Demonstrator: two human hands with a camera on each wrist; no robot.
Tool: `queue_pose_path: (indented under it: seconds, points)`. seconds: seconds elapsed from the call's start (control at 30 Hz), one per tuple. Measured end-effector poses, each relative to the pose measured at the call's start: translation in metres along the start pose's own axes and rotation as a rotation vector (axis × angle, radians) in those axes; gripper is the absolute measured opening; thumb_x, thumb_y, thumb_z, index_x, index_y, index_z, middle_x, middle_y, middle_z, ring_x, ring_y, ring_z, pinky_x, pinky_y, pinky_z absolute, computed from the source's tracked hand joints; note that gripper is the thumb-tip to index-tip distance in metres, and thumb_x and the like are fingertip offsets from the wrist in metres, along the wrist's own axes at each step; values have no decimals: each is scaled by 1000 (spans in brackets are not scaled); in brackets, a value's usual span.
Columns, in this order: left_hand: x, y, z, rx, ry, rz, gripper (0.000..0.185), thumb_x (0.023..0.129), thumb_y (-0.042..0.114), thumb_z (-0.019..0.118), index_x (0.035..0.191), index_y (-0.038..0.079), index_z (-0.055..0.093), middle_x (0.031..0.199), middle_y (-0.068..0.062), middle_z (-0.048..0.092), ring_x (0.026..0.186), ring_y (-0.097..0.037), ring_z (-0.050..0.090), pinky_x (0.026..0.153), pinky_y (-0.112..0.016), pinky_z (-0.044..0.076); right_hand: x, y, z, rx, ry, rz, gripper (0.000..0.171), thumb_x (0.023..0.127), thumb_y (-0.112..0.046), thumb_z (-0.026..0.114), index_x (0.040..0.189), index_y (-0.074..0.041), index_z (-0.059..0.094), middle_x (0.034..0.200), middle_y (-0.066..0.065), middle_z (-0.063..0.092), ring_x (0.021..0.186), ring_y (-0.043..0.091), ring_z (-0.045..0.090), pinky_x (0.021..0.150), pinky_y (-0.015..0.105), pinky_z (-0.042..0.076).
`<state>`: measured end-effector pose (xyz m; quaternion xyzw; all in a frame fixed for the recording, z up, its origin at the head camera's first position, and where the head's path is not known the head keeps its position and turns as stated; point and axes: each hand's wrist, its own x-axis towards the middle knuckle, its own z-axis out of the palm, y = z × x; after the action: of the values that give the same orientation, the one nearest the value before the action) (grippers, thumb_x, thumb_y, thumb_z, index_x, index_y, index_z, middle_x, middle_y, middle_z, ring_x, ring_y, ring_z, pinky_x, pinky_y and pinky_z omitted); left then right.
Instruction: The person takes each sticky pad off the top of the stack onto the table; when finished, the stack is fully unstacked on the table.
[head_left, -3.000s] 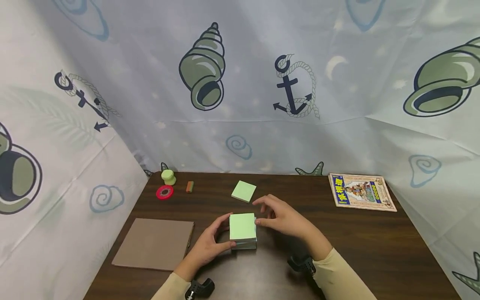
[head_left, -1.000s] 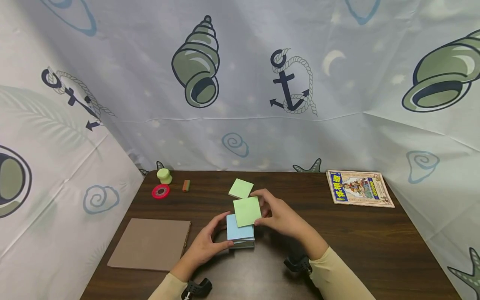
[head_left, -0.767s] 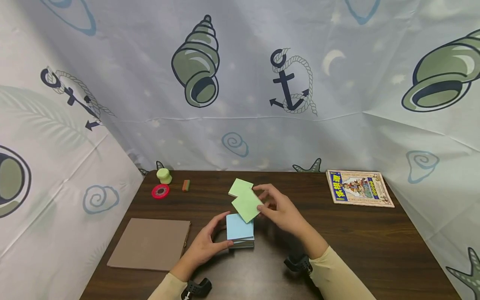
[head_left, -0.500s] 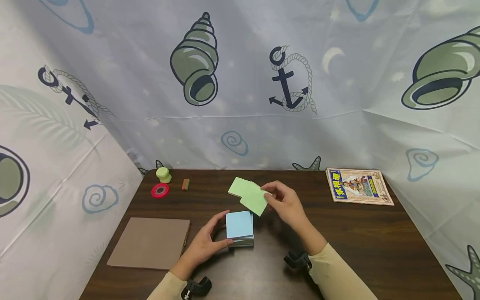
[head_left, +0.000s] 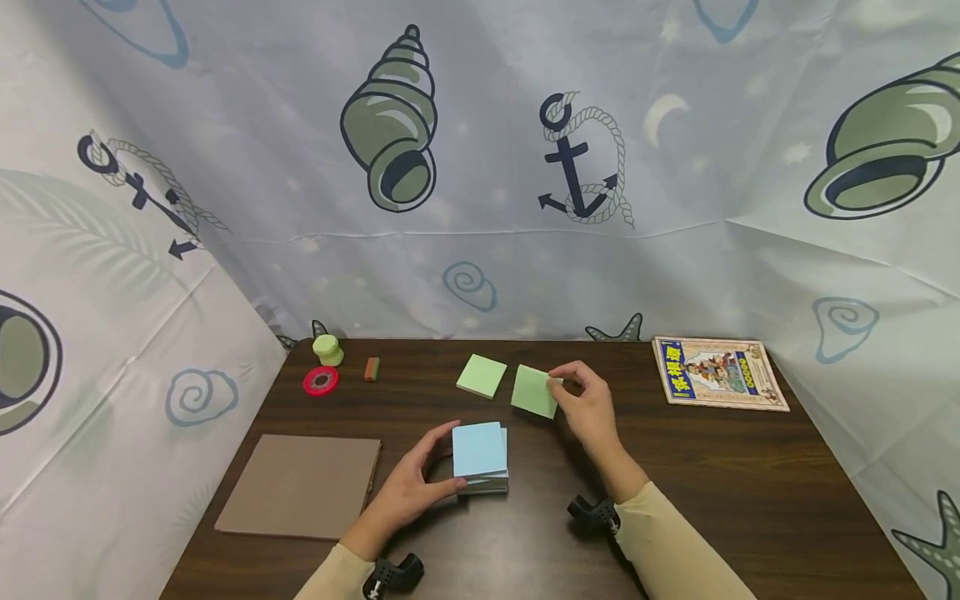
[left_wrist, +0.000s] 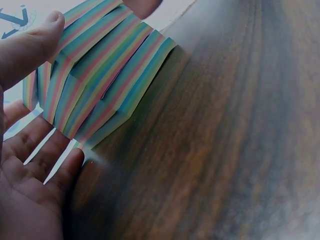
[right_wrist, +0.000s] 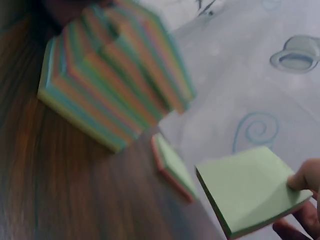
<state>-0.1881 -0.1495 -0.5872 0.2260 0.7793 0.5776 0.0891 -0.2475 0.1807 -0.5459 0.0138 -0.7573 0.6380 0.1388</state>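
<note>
1. Left hand: grip curled round the sticky-note block, thumb and fingers on its left side. Block sits on the desk, blue sheet on top; striped multicolour edges show in the left wrist view.
2. Right hand: grip pinched on the right edge of a thin green note pad, thumb and fingertips together on it. Pad is tilted, behind and to the right of the block.
3. Second green pad lies flat on desk, just left of the held pad, not touching it.
4. Other items: brown board near left; red tape roll, green cap-shaped object, small eraser at far left; comic book at far right.
</note>
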Motion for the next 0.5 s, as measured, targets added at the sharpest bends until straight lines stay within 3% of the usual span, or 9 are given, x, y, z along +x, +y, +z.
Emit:
queue_pose_path:
  seconds: [0.27,0.37,0.5]
  points:
    - [1,-1,1,-5,-4,6,91,93,19,89,168,13,39,156,-9,59,143,-31,57,116,-25,46,4,34,-3,126,110,35,17,103,-9,76,115,2,70,110,25,70,76,26,70,67,35,63]
    - [1,-1,1,1,-5,3,91,93,20,89,168,14,39,156,-10,59,143,-31,57,116,-25,46,7,41,-4,154,104,39,17,103,-4,74,116,5,68,113,27,68,77,29,73,69,34,65]
    - [1,-2,1,12,-2,-2,91,93,21,89,168,13,39,156,-11,59,143,-32,58,116,-26,47,9,47,-4,94,46,73,17,103,-3,75,118,3,72,117,26,70,88,33,78,77,28,65]
